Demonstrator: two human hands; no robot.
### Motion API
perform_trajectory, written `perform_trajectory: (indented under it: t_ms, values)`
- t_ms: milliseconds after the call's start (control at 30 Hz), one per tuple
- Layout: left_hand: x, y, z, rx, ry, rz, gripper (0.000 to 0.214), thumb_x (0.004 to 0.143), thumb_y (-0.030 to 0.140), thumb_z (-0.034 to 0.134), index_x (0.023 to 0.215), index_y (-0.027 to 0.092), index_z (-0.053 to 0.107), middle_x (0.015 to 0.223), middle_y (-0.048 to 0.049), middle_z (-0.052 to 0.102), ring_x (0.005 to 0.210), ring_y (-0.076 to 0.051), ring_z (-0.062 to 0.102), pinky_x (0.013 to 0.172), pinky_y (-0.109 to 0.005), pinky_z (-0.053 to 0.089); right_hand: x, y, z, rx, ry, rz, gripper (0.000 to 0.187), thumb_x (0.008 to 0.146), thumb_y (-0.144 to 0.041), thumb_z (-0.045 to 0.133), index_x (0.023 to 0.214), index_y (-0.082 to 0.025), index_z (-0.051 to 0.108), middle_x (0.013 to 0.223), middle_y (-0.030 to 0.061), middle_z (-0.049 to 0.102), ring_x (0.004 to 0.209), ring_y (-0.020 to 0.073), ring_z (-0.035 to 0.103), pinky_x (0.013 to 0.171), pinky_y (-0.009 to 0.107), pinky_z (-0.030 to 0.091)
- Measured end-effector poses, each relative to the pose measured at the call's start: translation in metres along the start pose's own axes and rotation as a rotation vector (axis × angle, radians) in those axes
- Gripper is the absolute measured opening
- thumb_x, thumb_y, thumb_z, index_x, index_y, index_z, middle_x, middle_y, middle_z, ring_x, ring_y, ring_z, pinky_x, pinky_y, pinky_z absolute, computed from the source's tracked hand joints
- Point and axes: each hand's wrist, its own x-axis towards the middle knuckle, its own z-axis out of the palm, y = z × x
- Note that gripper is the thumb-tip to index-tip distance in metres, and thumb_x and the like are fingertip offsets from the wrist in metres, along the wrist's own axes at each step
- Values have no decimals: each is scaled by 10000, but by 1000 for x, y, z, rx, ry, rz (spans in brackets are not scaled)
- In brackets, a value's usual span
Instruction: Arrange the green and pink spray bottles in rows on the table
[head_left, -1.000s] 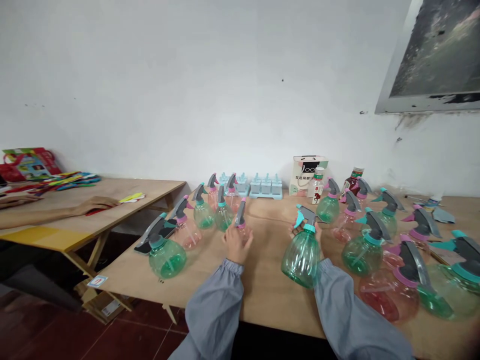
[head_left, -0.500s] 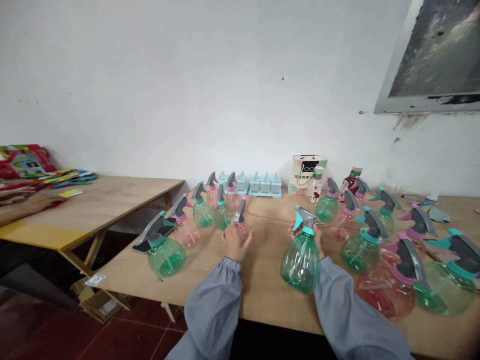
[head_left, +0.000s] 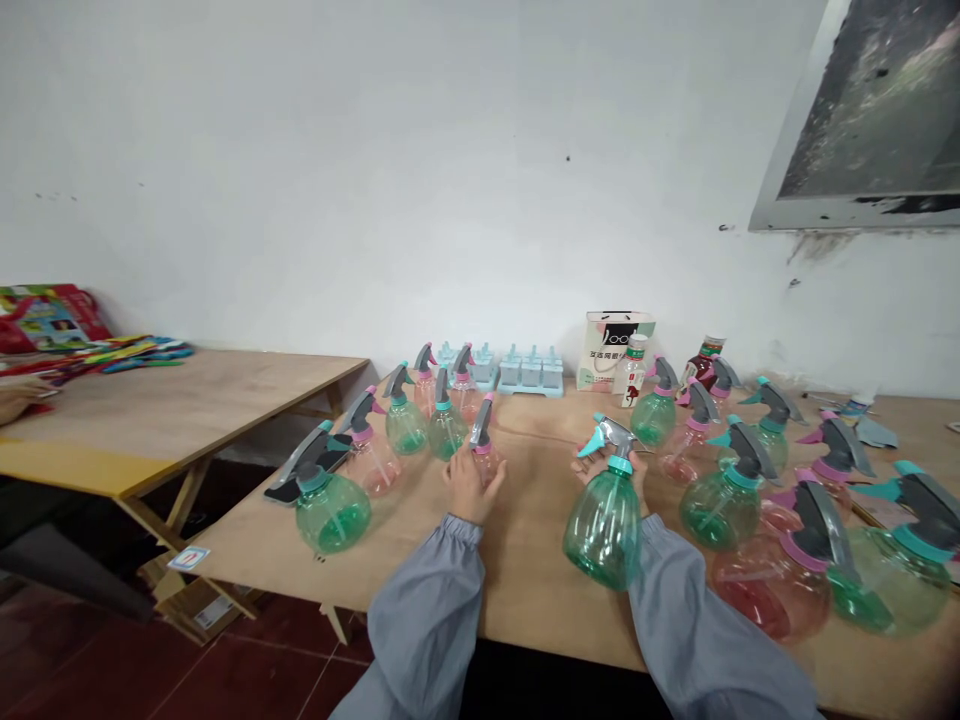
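My left hand [head_left: 471, 486] is closed round a small pink spray bottle [head_left: 486, 462] with a grey and pink trigger head, on the table. My right hand [head_left: 639, 478] holds up a green spray bottle [head_left: 602, 528] from behind, slightly tilted. Its turquoise trigger [head_left: 592, 442] points left, and fingers show beside and below it. Much of this hand is hidden by the bottle. Left of my left hand stand several more spray bottles, the closest being a green one [head_left: 448, 432]. Beyond my right hand is a crowd of others, among them another green one [head_left: 720, 508].
Pale blue moulds [head_left: 530, 374], a paper bag [head_left: 600, 355] and a labelled bottle [head_left: 632, 372] stand by the wall. A dark phone [head_left: 285, 490] lies behind the left green bottle. At a separate table [head_left: 225, 400], a co-worker's hand [head_left: 19, 400] is near colourful flat pieces [head_left: 135, 352].
The green bottle in my right hand has shifted slightly right, and fingers have spread leftward off the trigger. My left hand stays put. The co-worker's hand has drawn back left.
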Motion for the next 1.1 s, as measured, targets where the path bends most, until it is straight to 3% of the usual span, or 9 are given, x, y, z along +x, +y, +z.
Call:
perform_trajectory:
  t_ms: [100, 167, 233, 367, 500, 667, 767, 900, 1100]
  values:
    - [0, -1, 1, 11, -14, -5, 591, 856, 564, 635, 1263, 140, 568, 1098, -179, 686, 1060, -334, 647, 905, -440, 454, 7, 8, -4, 131, -108, 90, 607, 759, -842, 473, 850, -283, 692, 912, 86, 764, 1027, 322, 714, 889, 506, 567]
    - [-1, -2, 0, 21, -12, -1, 581, 862, 559, 629, 1261, 142, 568, 1096, -180, 685, 1060, -334, 646, 904, -441, 453, 10, 13, -8, 193, -129, 124, 585, 585, -823, 659, 865, -310, 695, 861, 58, 769, 1050, 331, 709, 885, 488, 582]
    - [-1, -2, 0, 24, -10, 10, 574, 870, 552, 621, 1267, 141, 562, 1098, -182, 681, 1064, -337, 645, 906, -445, 451, 11, 17, -13, 225, -132, 147, 581, 498, -747, 774, 868, -303, 704, 810, 39, 762, 1034, 333, 716, 857, 454, 599]
    - [0, -3, -1, 17, -11, 15, 570, 864, 554, 626, 1248, 137, 569, 1089, -188, 675, 1075, -347, 643, 910, -452, 448, 9, 16, -14, 242, -155, 159, 563, 578, -732, 746, 925, -289, 720, 853, 42, 773, 996, 328, 731, 802, 444, 616]
    - [0, 3, -3, -7, -5, 7, 571, 850, 545, 639, 1241, 135, 564, 1100, -191, 682, 1056, -350, 650, 904, -458, 445, 5, 7, -10, 125, -203, 51, 589, 681, -772, 631, 999, -284, 719, 923, 50, 780, 972, 310, 739, 789, 445, 617]
    - [0, 11, -7, -16, 40, -19, 563, 861, 532, 627, 1248, 131, 550, 1108, -197, 681, 1062, -355, 649, 925, -477, 436, 4, -2, -16, 1, -174, -33, 591, 568, -709, 771, 922, -239, 722, 827, 79, 769, 855, 317, 737, 735, 440, 605]
    - [0, 9, -8, -22, 7, -4, 567, 854, 546, 635, 1243, 141, 558, 1102, -190, 683, 1063, -351, 651, 908, -460, 449, 9, -3, -16, -86, -76, -166, 528, 573, -641, 816, 904, -241, 716, 900, 78, 775, 889, 288, 725, 804, 428, 588]
    - [0, 5, -7, -8, 0, 7, 559, 860, 548, 625, 1239, 141, 559, 1109, -191, 684, 1070, -349, 650, 907, -458, 452, 17, 2, -14, -292, 130, -411, 589, 655, -518, 823, 1146, -230, 670, 1193, 108, 711, 1026, 262, 690, 923, 462, 564]
    - [0, 4, -5, 18, 2, 27, 559, 858, 560, 622, 1219, 138, 561, 1086, -193, 691, 1036, -350, 660, 881, -456, 451, 27, 21, -18, -579, 215, -629, 662, 774, -457, 715, 1361, -198, 554, 1297, 144, 609, 1132, 266, 637, 944, 460, 567]
